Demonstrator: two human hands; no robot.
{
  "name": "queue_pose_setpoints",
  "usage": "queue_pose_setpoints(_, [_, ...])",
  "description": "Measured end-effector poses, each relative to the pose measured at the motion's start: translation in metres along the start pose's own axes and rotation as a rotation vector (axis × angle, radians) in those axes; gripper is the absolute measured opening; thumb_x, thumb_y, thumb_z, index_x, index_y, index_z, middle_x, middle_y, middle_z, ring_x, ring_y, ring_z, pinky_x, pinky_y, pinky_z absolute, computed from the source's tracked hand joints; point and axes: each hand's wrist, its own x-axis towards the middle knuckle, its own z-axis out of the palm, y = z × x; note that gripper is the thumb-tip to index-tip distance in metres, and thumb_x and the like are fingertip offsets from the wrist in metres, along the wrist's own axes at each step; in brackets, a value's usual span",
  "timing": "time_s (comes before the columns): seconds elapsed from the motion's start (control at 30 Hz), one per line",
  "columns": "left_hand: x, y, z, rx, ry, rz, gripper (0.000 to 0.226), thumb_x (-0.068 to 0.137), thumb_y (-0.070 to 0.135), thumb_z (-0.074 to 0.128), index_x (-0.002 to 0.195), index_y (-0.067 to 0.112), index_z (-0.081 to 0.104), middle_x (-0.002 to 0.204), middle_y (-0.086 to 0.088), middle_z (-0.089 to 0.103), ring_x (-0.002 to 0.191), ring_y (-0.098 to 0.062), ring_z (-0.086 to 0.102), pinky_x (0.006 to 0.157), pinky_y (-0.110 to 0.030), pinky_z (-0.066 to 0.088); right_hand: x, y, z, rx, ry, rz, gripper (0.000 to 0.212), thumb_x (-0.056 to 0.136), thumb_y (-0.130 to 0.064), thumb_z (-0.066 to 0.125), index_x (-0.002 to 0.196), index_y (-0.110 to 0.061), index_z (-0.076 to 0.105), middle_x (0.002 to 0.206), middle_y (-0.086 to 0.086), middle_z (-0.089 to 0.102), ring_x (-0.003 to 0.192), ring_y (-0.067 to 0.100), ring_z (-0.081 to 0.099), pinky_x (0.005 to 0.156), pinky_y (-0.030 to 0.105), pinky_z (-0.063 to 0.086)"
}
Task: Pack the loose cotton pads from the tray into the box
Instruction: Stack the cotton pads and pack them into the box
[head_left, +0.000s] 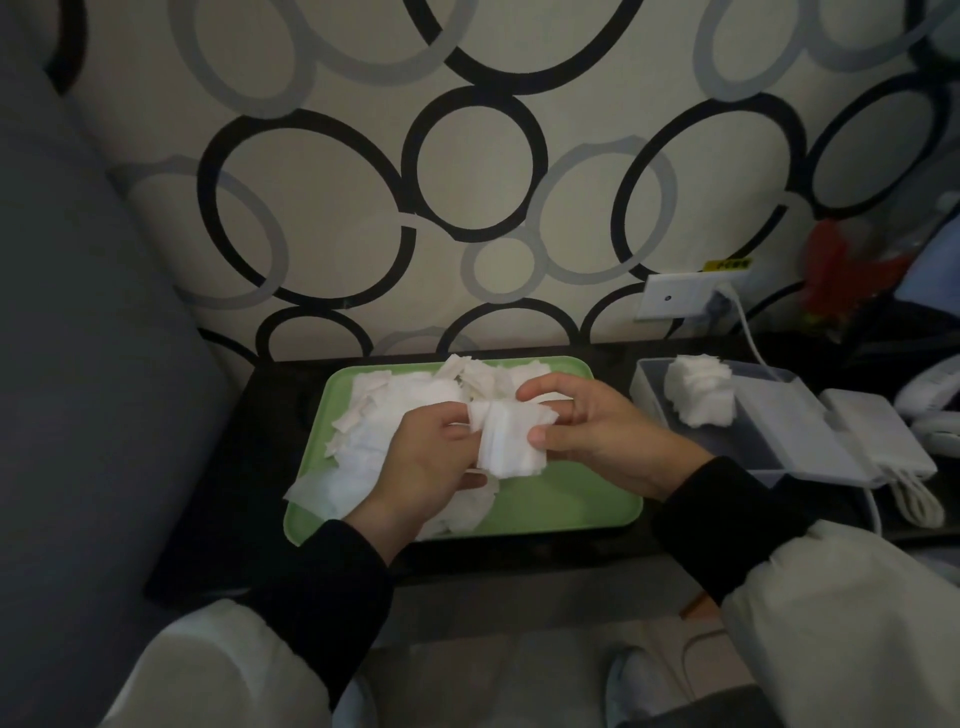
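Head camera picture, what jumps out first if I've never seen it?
Both hands meet in the middle, the left hand and right hand holding a stack of white square cotton pads above the pale green plastic tray. A second stack stands in the clear plastic box to the right.

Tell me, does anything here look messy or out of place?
Slightly. The loose pads lie in a jumbled heap on the tray, and one sticks out over its left rim. The stack in the box is ragged. Nothing looks spilled or damaged; the left hand and right hand hold a bundle.
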Motion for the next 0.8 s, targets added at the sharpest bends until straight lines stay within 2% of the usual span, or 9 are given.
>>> queue_pose_setpoints(0.13, [-0.0027, 0.0022, 0.0011, 0.039, -0.048, 0.025, 0.016, 0.096, 0.009, 0.060, 0.104, 0.010, 0.073, 0.097, -0.009, 0.076, 0.087, -0.016, 0.073, 0.066, -0.027, 0.060, 0.0009, 0.0024, -0.0017, -0.081, 0.065, -0.021, 0.038, 0.082, 0.013, 0.067, 0.110, -0.012, 0.062, 0.089, 0.011, 0.073, 0.085, 0.020, 0.069, 0.074, 0.035, 0.058])
queue_pose_setpoints(0.23, [-0.0045, 0.0046, 0.0021, 0.043, -0.082, 0.017, 0.021, 0.099, 0.008, 0.054, 0.098, 0.017, 0.073, 0.099, -0.009, 0.076, 0.091, -0.019, 0.072, 0.066, -0.028, 0.060, 0.0004, 0.0016, -0.0006, -0.146, 0.129, -0.046, 0.039, 0.078, 0.012, 0.072, 0.109, -0.010, 0.062, 0.082, 0.006, 0.069, 0.073, 0.013, 0.066, 0.066, 0.027, 0.054])
queue_pose_setpoints(0.33, [-0.0056, 0.0078, 0.0033, -0.009, -0.088, -0.019, 0.023, 0.102, 0.016, 0.050, 0.096, 0.019, 0.072, 0.098, -0.005, 0.076, 0.088, -0.020, 0.073, 0.071, -0.034, 0.062, 0.0000, 0.0008, 0.0005, -0.211, 0.178, -0.071, 0.037, 0.076, 0.009, 0.076, 0.105, -0.010, 0.064, 0.094, 0.011, 0.066, 0.074, 0.013, 0.066, 0.066, 0.028, 0.054])
queue_pose_setpoints(0.43, [-0.0061, 0.0095, 0.0021, -0.103, -0.117, -0.051, 0.024, 0.102, 0.031, 0.052, 0.106, 0.016, 0.071, 0.098, -0.002, 0.077, 0.089, -0.018, 0.074, 0.073, -0.035, 0.061, -0.0005, -0.0006, 0.0017, -0.251, 0.191, -0.110, 0.033, 0.078, 0.007, 0.076, 0.102, -0.013, 0.066, 0.109, 0.013, 0.065, 0.079, 0.019, 0.069, 0.068, 0.030, 0.055])
queue_pose_setpoints(0.53, [-0.0069, 0.0074, -0.0005, -0.094, -0.179, -0.017, 0.017, 0.099, 0.021, 0.058, 0.108, 0.015, 0.071, 0.092, 0.004, 0.077, 0.085, -0.008, 0.073, 0.074, -0.027, 0.059, -0.0013, -0.0024, 0.0032, -0.265, 0.197, -0.142, 0.034, 0.080, 0.007, 0.073, 0.103, -0.018, 0.070, 0.111, 0.007, 0.064, 0.078, 0.018, 0.070, 0.069, 0.030, 0.055])
queue_pose_setpoints(0.63, [-0.0057, 0.0057, -0.0014, -0.119, -0.205, -0.027, 0.018, 0.099, 0.011, 0.056, 0.110, 0.018, 0.070, 0.095, 0.002, 0.078, 0.085, -0.008, 0.072, 0.075, -0.025, 0.059, -0.0020, -0.0025, 0.0034, -0.239, 0.181, -0.167, 0.034, 0.082, 0.008, 0.071, 0.100, -0.021, 0.072, 0.111, 0.009, 0.066, 0.078, 0.018, 0.070, 0.070, 0.030, 0.055])
queue_pose_setpoints(0.8, [-0.0046, 0.0063, -0.0028, -0.148, -0.188, -0.032, 0.018, 0.098, 0.008, 0.056, 0.107, 0.014, 0.071, 0.089, 0.002, 0.077, 0.079, -0.007, 0.072, 0.071, -0.023, 0.059, -0.0010, -0.0031, 0.0039, -0.206, 0.207, -0.186, 0.025, 0.083, 0.007, 0.071, 0.092, -0.016, 0.071, 0.114, 0.015, 0.068, 0.081, 0.024, 0.070, 0.072, 0.031, 0.056])
